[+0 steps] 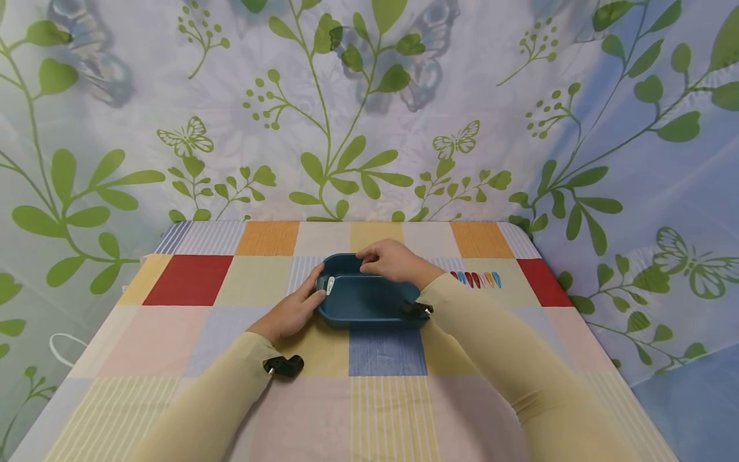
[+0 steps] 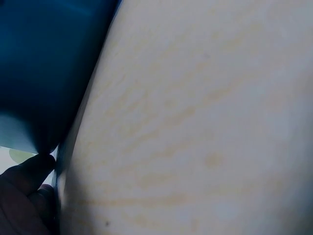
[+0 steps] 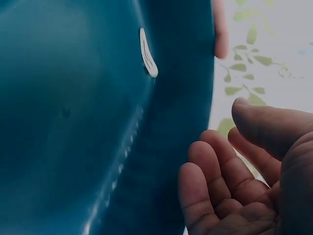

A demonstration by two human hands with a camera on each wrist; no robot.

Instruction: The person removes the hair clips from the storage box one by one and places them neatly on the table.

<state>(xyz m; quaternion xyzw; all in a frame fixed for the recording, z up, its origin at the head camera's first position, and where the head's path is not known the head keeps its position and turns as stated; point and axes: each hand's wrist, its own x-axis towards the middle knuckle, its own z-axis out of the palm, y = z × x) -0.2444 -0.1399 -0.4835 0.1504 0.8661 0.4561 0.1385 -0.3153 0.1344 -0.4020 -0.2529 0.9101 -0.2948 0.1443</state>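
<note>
A dark blue tray (image 1: 369, 321) with rounded ends stands on the patchwork cloth. My left hand (image 1: 294, 308) grips its left end, fingers along the outside and thumb at the rim; one fingertip (image 3: 221, 36) shows beyond the wall in the right wrist view. Inside that end lies a white snap hair clip (image 3: 148, 56), close by the left thumb. Over the tray's far side hovers my right hand (image 1: 392, 260), its fingers loosely curled. The right wrist view shows nothing between thumb and fingers (image 3: 193, 183).
To the right of the tray, a row of several hair clips (image 1: 476, 280) in red, blue, pink and orange lies on the cloth (image 1: 387, 417), partly behind the right forearm. A leaf-patterned curtain (image 1: 369, 115) hangs behind the table. A white cord (image 1: 60, 350) loops at the left edge.
</note>
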